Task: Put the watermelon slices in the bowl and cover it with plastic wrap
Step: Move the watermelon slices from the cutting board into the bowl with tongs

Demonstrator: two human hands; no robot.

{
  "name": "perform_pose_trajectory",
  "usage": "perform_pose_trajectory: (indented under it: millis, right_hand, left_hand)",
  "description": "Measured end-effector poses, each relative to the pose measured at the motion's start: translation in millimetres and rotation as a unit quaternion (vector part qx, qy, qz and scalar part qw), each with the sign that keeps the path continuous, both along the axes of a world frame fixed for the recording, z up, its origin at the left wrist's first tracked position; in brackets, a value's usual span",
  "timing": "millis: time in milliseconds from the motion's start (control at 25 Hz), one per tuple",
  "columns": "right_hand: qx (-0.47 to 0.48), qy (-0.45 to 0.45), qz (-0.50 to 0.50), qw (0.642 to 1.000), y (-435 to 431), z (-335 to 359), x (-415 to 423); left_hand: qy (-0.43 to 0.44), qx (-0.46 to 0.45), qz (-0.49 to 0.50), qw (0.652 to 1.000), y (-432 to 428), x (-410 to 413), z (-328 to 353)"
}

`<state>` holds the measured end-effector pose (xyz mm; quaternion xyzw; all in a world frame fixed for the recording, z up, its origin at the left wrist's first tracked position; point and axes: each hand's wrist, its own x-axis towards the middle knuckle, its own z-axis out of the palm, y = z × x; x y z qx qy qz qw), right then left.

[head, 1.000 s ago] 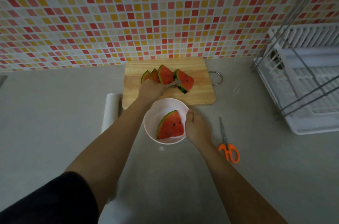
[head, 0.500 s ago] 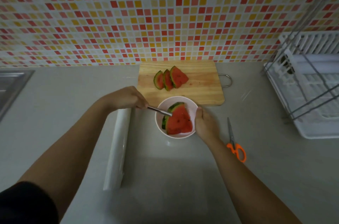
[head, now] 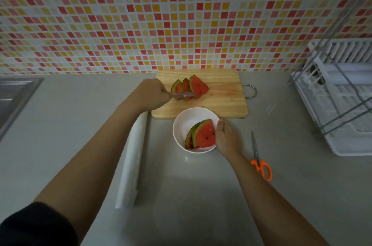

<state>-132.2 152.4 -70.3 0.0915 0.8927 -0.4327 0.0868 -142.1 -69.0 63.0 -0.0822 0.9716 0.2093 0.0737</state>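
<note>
With my left hand [head: 151,92] curled round a metal utensil [head: 182,95] poking the slices [head: 198,86] just beyond its fingers, I reckon one may slip off before the bowl [head: 181,121] my right hand [head: 227,138] clasps.

Up top, the wall [head: 181,14] fills the view: a mosaic of small square tiles in red, pink, orange, yellow and white. Below it runs a pale grey surface [head: 60,125], smooth, faintly glossy. Far left, the corner of a steel sink [head: 12,92]. Far right, a white dish rack [head: 342,104] with grey wire bars. Light is dim, with soft shadows.
</note>
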Motion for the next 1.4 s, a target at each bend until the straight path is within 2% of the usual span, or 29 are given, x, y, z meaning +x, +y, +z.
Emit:
perform_pose_trajectory:
  millis: [40, 120, 200, 320, 560, 640, 720, 800, 880, 1000, 1200, 1400]
  right_hand:
    - [-0.001, 0.003, -0.001, 1.000, -0.6, -0.4, -0.1]
    - [0.000, 0.009, 0.000, 1.000, 0.2, -0.9, -1.0]
    - [0.004, 0.014, 0.005, 1.000, 1.0, -0.4, -1.1]
    - [0.013, 0.018, 0.008, 1.000, 1.0, -0.6, -1.0]
    - [0.048, 0.017, 0.047, 0.998, 5.3, -4.4, 0.2]
    - [0.029, 0.014, 0.031, 0.999, 4.1, -3.5, -0.3]
    - [0.016, 0.009, 0.012, 1.000, 2.5, -2.3, -1.1]
    - [0.018, 0.003, 0.012, 1.000, 1.3, -2.5, -2.2]
    - [0.029, 0.007, 0.013, 0.999, 1.2, -2.6, -2.5]
    - [0.028, -0.004, 0.000, 1.000, 0.3, -1.5, -2.1]
    - [0.019, -0.027, -0.023, 0.999, -1.8, 1.9, -1.8]
    - [0.015, -0.033, -0.021, 0.999, -1.7, 5.5, -0.8]
  left_hand:
    - [0.009, 0.066, 0.072, 0.995, -1.5, -1.9, -6.0]
    - [-0.014, 0.193, 0.189, 0.963, 2.6, -3.0, -25.3]
    - [-0.037, 0.248, 0.229, 0.941, 8.6, -5.8, -45.3]
    - [-0.015, 0.249, 0.237, 0.939, 19.7, -21.8, -59.8]
    - [-0.011, 0.162, 0.231, 0.959, 34.6, -49.7, -66.9]
    - [-0.002, 0.211, 0.258, 0.943, 32.3, -49.6, -70.1]
    - [0.010, 0.294, 0.288, 0.911, 26.7, -42.1, -72.4]
    - [0.026, 0.332, 0.272, 0.903, 15.1, -29.4, -71.1]
    - [0.030, 0.345, 0.212, 0.914, -4.9, -12.7, -64.7]
    - [-0.037, 0.359, 0.080, 0.929, -41.6, 15.9, -51.6]
    - [-0.130, 0.266, 0.003, 0.955, -29.6, 43.7, -37.6]
    - [-0.129, 0.011, -0.099, 0.987, 0.7, 45.2, -19.7]
